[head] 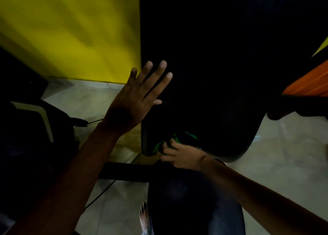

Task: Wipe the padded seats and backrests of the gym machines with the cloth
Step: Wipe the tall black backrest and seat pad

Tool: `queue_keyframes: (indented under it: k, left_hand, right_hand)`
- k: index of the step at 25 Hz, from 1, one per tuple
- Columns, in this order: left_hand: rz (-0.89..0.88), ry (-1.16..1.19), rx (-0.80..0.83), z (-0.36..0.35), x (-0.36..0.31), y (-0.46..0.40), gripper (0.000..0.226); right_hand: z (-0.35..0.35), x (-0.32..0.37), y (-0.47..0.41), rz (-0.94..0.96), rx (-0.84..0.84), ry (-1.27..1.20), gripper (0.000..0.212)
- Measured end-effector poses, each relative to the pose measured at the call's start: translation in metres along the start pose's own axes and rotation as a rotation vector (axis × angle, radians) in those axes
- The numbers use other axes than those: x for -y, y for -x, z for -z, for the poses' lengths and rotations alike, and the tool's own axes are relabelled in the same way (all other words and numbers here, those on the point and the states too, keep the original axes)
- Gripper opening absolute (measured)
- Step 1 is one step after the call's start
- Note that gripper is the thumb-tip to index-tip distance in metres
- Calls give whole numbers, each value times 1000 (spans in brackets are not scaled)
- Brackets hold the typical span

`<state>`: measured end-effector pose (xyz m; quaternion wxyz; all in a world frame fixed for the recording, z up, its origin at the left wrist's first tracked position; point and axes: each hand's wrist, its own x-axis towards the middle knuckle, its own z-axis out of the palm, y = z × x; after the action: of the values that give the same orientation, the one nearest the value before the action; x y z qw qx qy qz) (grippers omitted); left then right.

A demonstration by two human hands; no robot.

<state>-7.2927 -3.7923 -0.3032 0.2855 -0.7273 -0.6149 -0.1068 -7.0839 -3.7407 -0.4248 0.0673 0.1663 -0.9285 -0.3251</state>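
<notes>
Head view, dim light: the left hand lies flat against the left edge of the black pad, fingers straight and slightly spread. Lower down, the right hand has its fingers curled round the green cloth, bunching it against the pad's bottom end. A yellow wall stands behind on the left, pale floor underneath, and a bare foot shows beside the dark knee.

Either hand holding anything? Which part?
Right hand grips the green cloth, bunched at its near edge, against the black pad. Left hand holds nothing; fingers spread at the pad's side.
</notes>
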Motion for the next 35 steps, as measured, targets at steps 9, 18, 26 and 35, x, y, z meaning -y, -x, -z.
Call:
queue_keyframes:
  k: [9, 18, 26, 35]
  left_hand:
    - [35, -97, 0, -10, -13, 4, 79]
    - [40, -163, 4, -6, -20, 4, 73]
    - [14, -217, 16, -1, -26, 1, 68]
    - [19, -46, -10, -6, -45, -8, 67]
  right_hand:
    - [6, -16, 31, -78, 48, -57, 48]
    - [26, -38, 45, -432, -113, -34, 38]
    - [47, -68, 72, -797, -173, -13, 63]
    - [47, -72, 94, -887, -170, 2, 51]
